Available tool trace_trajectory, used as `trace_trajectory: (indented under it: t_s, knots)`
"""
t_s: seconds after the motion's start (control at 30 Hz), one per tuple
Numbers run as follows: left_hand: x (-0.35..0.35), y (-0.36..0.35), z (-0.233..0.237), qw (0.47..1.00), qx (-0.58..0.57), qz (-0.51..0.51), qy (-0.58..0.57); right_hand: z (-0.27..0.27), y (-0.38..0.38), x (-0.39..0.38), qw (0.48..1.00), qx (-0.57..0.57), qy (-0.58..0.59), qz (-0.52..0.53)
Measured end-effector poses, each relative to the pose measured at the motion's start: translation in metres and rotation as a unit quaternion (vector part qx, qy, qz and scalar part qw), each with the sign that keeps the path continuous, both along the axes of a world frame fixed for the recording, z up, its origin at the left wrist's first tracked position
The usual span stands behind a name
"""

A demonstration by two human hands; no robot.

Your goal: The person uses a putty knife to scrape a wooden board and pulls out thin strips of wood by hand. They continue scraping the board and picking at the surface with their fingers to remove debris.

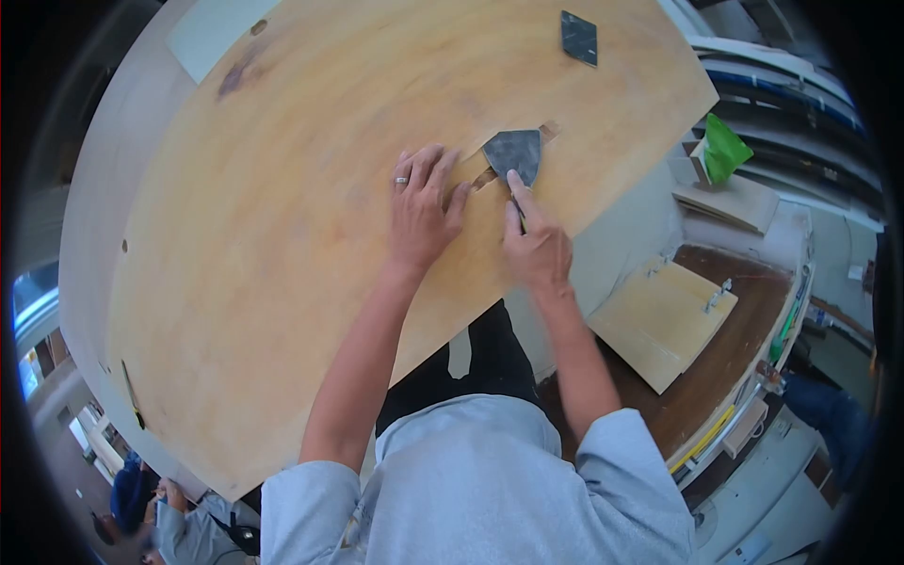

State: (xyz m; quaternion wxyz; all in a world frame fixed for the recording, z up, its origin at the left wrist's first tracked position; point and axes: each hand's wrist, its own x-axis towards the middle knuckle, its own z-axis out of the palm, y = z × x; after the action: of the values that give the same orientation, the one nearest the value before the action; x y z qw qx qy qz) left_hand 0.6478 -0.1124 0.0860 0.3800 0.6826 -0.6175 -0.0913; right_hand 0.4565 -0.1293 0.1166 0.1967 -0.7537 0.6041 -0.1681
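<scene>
My right hand (539, 247) is closed round the handle of a wide putty knife (514, 154), its index finger stretched along the base of the blade. The dark grey blade lies on a large light-brown wooden board (311, 254). A narrow brown patch (485, 179) of damaged or bared surface shows at the blade's left edge, and another brown patch (550, 130) lies beyond its upper corner. Just left of the blade, my left hand (426, 207) rests on the board with its fingers stretched out, holding nothing. The knife's handle is mostly hidden by my right hand.
A dark rectangular piece (579, 39) lies near the board's far edge. A thin dark tool (132, 395) sits at the left edge. Right of the board, a hinged wooden panel (664, 320) rests on a brown surface. Another person (193, 527) is at lower left.
</scene>
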Motion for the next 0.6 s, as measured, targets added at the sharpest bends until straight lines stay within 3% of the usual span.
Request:
trace_trajectory:
  t_s: [0.17,0.27,0.37,0.47,0.53,0.6]
  knots:
    - [-0.003,-0.002,0.003,1.000,0.011,0.013,-0.026,0.007,-0.052,-0.046,0.985,0.009,0.112,0.131]
    - [-0.006,-0.002,0.004,0.999,0.022,0.018,-0.023,0.036,-0.103,-0.075,0.964,0.024,0.116,0.239]
    - [-0.008,-0.002,0.007,0.999,0.018,0.026,-0.038,0.071,-0.110,-0.055,0.948,0.006,0.183,0.261]
    - [-0.010,-0.011,0.003,0.997,0.034,0.035,-0.062,0.073,-0.101,-0.044,0.950,0.024,0.212,0.228]
    - [-0.007,-0.019,0.006,0.993,0.097,0.039,-0.064,0.055,-0.073,-0.046,0.972,0.032,0.169,0.158]
    - [-0.002,-0.022,-0.005,0.995,0.063,0.039,-0.069,0.029,-0.037,-0.044,0.988,0.034,0.114,0.097]
